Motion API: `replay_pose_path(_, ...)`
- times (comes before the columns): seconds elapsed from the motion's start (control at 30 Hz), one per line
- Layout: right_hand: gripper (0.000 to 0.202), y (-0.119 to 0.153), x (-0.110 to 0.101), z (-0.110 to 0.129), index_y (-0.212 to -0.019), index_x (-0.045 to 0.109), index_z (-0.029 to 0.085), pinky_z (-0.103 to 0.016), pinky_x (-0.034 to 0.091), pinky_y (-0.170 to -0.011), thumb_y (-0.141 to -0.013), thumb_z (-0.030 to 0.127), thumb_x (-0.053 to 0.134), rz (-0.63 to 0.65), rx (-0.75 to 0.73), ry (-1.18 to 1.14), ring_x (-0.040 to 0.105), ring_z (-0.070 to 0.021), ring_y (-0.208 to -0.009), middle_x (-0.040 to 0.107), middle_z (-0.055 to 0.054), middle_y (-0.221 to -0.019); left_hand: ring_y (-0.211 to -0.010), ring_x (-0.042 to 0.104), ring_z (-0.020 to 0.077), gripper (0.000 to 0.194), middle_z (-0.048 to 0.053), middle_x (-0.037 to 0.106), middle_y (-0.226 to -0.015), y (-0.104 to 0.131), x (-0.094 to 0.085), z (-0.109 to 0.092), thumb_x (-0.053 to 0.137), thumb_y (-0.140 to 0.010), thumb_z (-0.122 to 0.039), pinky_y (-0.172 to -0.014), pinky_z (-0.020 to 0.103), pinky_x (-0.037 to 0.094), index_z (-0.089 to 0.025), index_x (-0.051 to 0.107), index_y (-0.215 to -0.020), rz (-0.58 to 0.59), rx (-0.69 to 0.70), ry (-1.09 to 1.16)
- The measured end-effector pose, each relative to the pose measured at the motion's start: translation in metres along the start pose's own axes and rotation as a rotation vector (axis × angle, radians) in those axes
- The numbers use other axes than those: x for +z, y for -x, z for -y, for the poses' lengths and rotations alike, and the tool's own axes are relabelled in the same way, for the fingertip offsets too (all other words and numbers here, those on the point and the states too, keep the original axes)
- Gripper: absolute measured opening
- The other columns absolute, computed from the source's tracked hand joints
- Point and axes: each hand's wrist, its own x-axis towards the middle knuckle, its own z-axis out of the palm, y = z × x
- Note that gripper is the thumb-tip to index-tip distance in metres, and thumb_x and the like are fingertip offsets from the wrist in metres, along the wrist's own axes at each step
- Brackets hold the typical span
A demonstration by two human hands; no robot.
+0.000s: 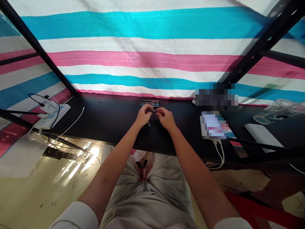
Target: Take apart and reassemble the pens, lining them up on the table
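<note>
Beneath the left hand point(143, 115) and right hand point(165, 118), the long black tabletop point(111, 117) looks smooth and matt; the slim dark rod point(153, 111) between both hands is perhaps plastic. Beyond them, the blue, white and pink striped plastic-looking sheet point(133, 25) is creased, faintly shiny.

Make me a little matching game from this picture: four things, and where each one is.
1. Row of pens
2. White power strip
3. Small dark piece
4. Striped sheet

A. Behind the black tabletop
B. Between the left hand and right hand
C. On the tabletop, just beyond both hands
D. At the tabletop's left end

Pairs: 1-C, 2-D, 3-B, 4-A
</note>
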Motion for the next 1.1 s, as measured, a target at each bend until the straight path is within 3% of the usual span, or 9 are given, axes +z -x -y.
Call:
replay_pose_path(0.1,0.021,0.0000,-0.0002,0.0006,-0.098,0.068,0.021,-0.035,0.051,-0.076,-0.080,0.027,0.061,-0.032,-0.007,0.041,0.062,-0.0190,-0.074,0.073,-0.005,-0.088,-0.074,0.056,0.0134,0.012,0.001,0.061,-0.084,0.0018,0.0001,-0.0024,0.064,-0.087,-0.030,-0.070,0.026,0.043,-0.020,0.059,-0.092,-0.109,-0.074,-0.074)
replay_pose_path(0.2,0.021,0.0006,-0.0003,0.0017,-0.098,0.068,0.021,-0.034,0.051,-0.077,-0.079,0.026,0.063,-0.020,-0.005,0.023,0.063,-0.0191,-0.077,0.073,-0.006,-0.090,-0.063,0.050,0.0137,0.024,-0.001,0.055,-0.066,0.0051,-0.0014,-0.0069,0.063,-0.089,-0.040,-0.064,0.027,0.039,-0.020,0.057,-0.079,-0.087,-0.123,-0.193)
replay_pose_path(0.4,0.024,0.0022,-0.0022,0.0048,-0.096,0.068,0.021,-0.032,0.049,-0.073,-0.088,0.023,0.046,0.063,0.005,0.045,0.062,-0.0180,-0.068,0.069,-0.002,-0.071,-0.073,0.057,0.0133,0.006,0.001,0.063,-0.083,0.0053,-0.0004,-0.0057,0.056,-0.085,-0.013,-0.069,0.026,0.043,-0.019,0.057,-0.085,0.072,0.013,-0.082)
replay_pose_path(0.47,0.025,0.0022,-0.0024,0.0053,-0.099,0.068,0.020,-0.031,0.048,-0.073,-0.088,0.024,0.046,0.042,-0.002,0.047,0.061,-0.0180,-0.069,0.069,-0.002,-0.073,-0.077,0.059,0.0132,0.010,0.002,0.065,-0.092,0.0046,0.0010,-0.0041,0.058,-0.085,-0.014,-0.071,0.026,0.044,-0.020,0.058,-0.093,0.065,0.034,-0.039)
replay_pose_path(0.57,0.022,0.0015,-0.0014,0.0044,-0.100,0.068,0.020,-0.031,0.048,-0.072,-0.083,0.025,0.056,0.011,-0.031,0.033,0.059,-0.0177,-0.071,0.068,-0.003,-0.081,-0.073,0.058,0.0125,0.021,0.001,0.064,-0.089,0.0042,0.0014,-0.0033,0.065,-0.087,-0.026,-0.069,0.025,0.044,-0.020,0.058,-0.105,-0.060,-0.019,-0.036)
replay_pose_path(0.63,0.023,0.0010,-0.0007,0.0034,-0.099,0.069,0.020,-0.031,0.048,-0.071,-0.079,0.026,0.061,-0.004,-0.046,0.042,0.057,-0.0173,-0.070,0.067,-0.004,-0.084,-0.066,0.055,0.0122,0.022,0.000,0.061,-0.077,0.0042,0.0001,-0.0042,0.066,-0.088,-0.037,-0.065,0.025,0.042,-0.019,0.059,-0.098,-0.121,-0.082,-0.080)
replay_pose_path(0.7,0.023,0.0007,-0.0003,0.0028,-0.099,0.069,0.020,-0.032,0.047,-0.072,-0.077,0.026,0.064,-0.013,-0.050,0.055,0.056,-0.0174,-0.071,0.067,-0.004,-0.084,-0.058,0.050,0.0120,0.025,-0.002,0.057,-0.065,0.0043,-0.0018,-0.0058,0.064,-0.089,-0.043,-0.060,0.026,0.038,-0.019,0.058,-0.086,-0.095,-0.134,-0.125)
replay_pose_path(0.93,0.027,0.0025,-0.0020,0.0050,-0.097,0.069,0.020,-0.031,0.047,-0.070,-0.092,0.026,0.044,0.076,0.013,0.041,0.059,-0.0166,-0.062,0.065,0.000,-0.066,-0.057,0.052,0.0122,0.010,-0.003,0.059,-0.062,0.0043,-0.0036,-0.0078,0.058,-0.089,-0.025,-0.059,0.025,0.038,-0.020,0.055,-0.081,0.021,-0.067,-0.079)
replay_pose_path(1.1,0.026,0.0009,-0.0019,0.0005,-0.105,0.068,0.020,-0.035,0.050,-0.079,-0.081,0.029,0.063,-0.008,-0.049,0.084,0.065,-0.0220,-0.083,0.070,-0.007,-0.091,-0.057,0.053,0.0120,0.007,-0.002,0.060,-0.064,0.0032,-0.0027,-0.0061,0.056,-0.088,-0.020,-0.059,0.025,0.040,-0.020,0.054,-0.082,-0.040,-0.092,-0.034)
